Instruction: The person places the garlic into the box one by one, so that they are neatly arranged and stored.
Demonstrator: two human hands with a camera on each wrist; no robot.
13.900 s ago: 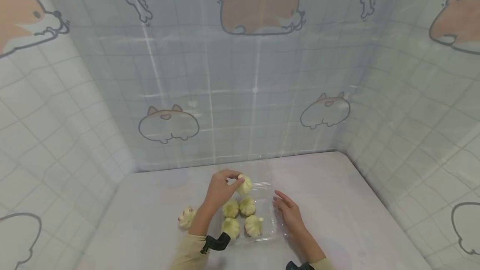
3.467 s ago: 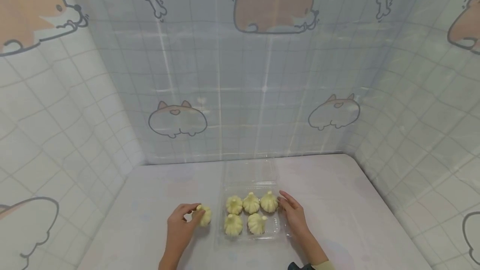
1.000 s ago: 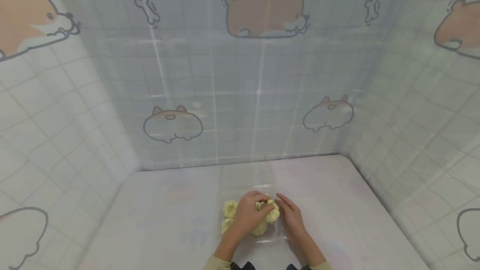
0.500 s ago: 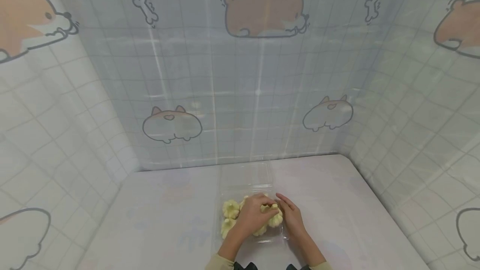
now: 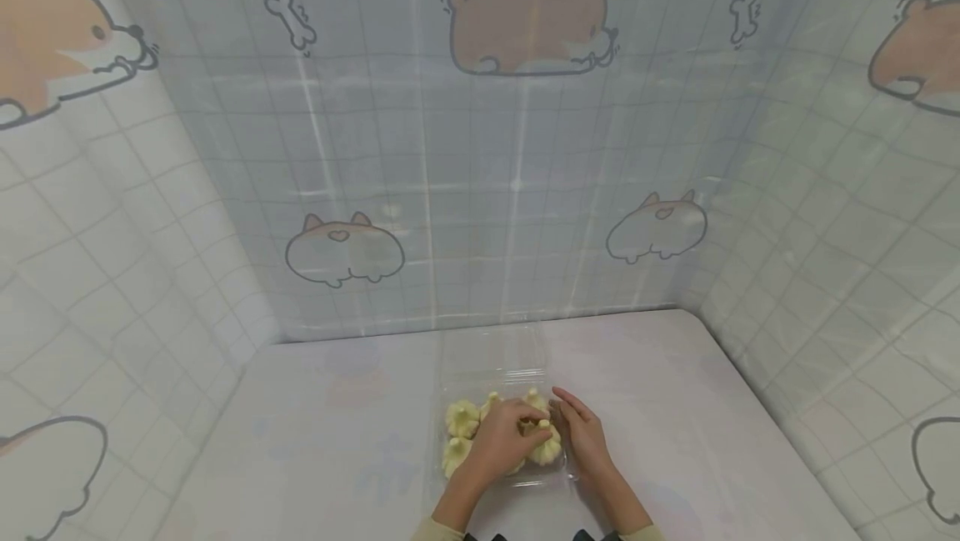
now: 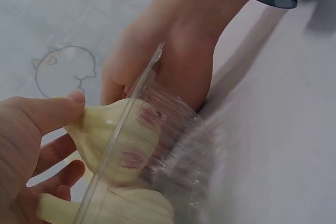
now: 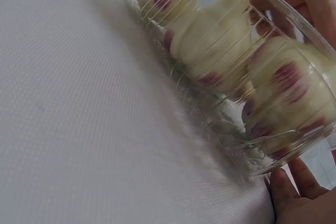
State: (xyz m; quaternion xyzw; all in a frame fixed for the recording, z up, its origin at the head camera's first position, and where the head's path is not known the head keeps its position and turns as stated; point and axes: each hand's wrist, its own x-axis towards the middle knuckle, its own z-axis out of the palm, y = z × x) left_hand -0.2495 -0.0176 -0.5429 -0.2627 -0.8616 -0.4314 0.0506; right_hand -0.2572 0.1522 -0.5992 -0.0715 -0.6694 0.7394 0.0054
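Note:
My left hand point(image 5: 498, 441) pinches the stem of a garlic bulb point(image 5: 547, 449) between thumb and fingers. That bulb sits at the front right inside a clear plastic box point(image 5: 525, 483); in the left wrist view purplish patches mark the held garlic bulb point(image 6: 118, 137). Several more pale bulbs point(image 5: 461, 419) fill the box in two rows, partly hidden behind the left hand. Along the box's right wall stands my right hand point(image 5: 587, 441), fingers extended. In the right wrist view, right-hand fingertips point(image 7: 299, 182) are at the clear wall, with bulbs point(image 7: 289, 87) behind it.
The box's clear lid point(image 5: 491, 351) lies folded back toward the rear wall. A pale table point(image 5: 322, 433) extends on both sides of the box. Curtains with cartoon dogs point(image 5: 345, 251) enclose the back and sides.
The left hand has brought the last loose bulb from the table left of the box to its front right, lowering it over the last second. The right hand has stayed beside the box.

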